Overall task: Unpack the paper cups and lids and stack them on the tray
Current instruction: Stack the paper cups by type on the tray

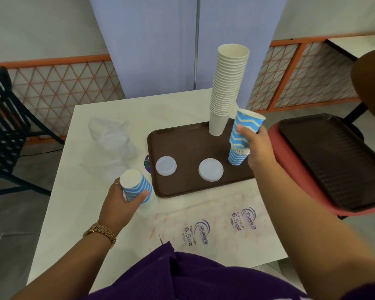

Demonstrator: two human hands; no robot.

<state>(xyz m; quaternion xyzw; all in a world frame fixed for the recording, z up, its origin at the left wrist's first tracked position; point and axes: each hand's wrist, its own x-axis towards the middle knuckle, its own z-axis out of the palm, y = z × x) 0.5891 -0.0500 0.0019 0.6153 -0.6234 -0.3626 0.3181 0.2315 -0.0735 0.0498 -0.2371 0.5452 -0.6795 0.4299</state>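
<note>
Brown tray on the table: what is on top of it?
On the tray stand a tall white cup stack and a short blue stack, with two lids lying flat. The right hand hides its right edge.

A white table (59, 204) stands on a grey floor (7, 215). Behind it hangs a pale blue curtain (160, 46), flanked by orange lattice railing (59, 81) and white walls (41, 24). A black chair (4, 126) sits left.

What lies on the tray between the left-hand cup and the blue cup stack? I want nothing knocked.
In the head view, two white lids lie flat on the brown tray between the left-hand cup and the blue stack.
</note>
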